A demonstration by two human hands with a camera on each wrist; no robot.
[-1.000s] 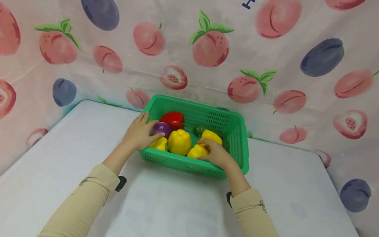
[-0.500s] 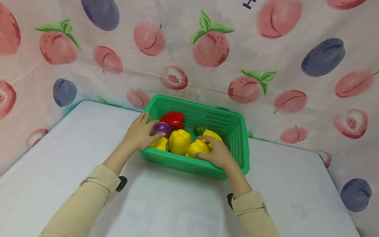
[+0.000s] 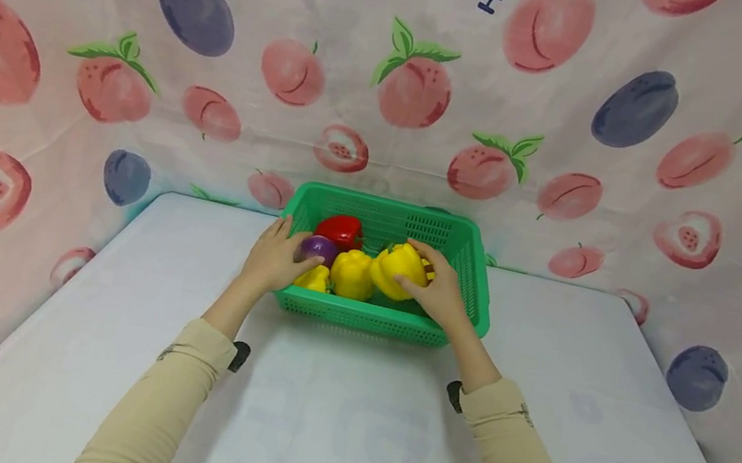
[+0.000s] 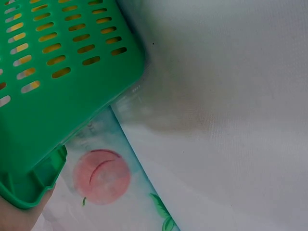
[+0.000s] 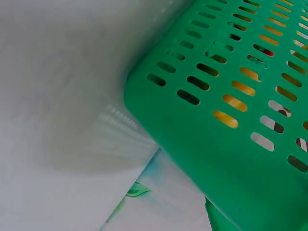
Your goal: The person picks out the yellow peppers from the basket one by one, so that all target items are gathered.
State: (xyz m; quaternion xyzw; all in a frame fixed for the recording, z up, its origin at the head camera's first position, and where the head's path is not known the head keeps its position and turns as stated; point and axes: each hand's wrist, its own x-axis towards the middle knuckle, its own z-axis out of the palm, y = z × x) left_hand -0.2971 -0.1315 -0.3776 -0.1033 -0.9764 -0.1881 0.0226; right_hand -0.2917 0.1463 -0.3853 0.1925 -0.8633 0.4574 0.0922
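On the table, a green basket is touched at its left rim by the spread left hand; at its right half, a yellow pepper is gripped by the right hand, apparently for lifting; rim clearance seems needed next.

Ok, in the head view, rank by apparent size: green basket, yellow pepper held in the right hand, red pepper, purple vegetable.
1. Green basket
2. Yellow pepper in the right hand
3. Red pepper and purple vegetable: unsure, as the left hand hides part of the purple one.
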